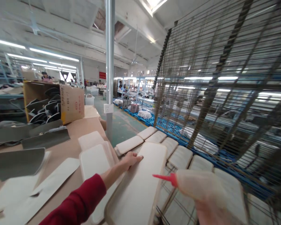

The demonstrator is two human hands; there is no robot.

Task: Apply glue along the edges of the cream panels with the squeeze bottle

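My left hand [131, 160], at the end of a dark red sleeve, is closed on the left edge of a long white panel [146, 181] with rounded corners. The panel slants up and away from me. To its right, my right hand [208, 211] is wrapped round a cloudy plastic squeeze bottle [199, 186], blurred by motion. Its red nozzle [164, 178] points left over the panel's right edge. Several similar pale panels [180, 156] lie on a wire rack beneath and beyond. More white panels [96, 159] rest on the table to the left.
On the brown table [81, 128] stands a cardboard box [72, 104] filled with dark curved pieces. Grey sheets [17, 162] and white cut pieces [53, 187] lie nearer. A tall wire rack [215, 68] rises at right, and a metal post [109, 62] stands beyond the table's edge.
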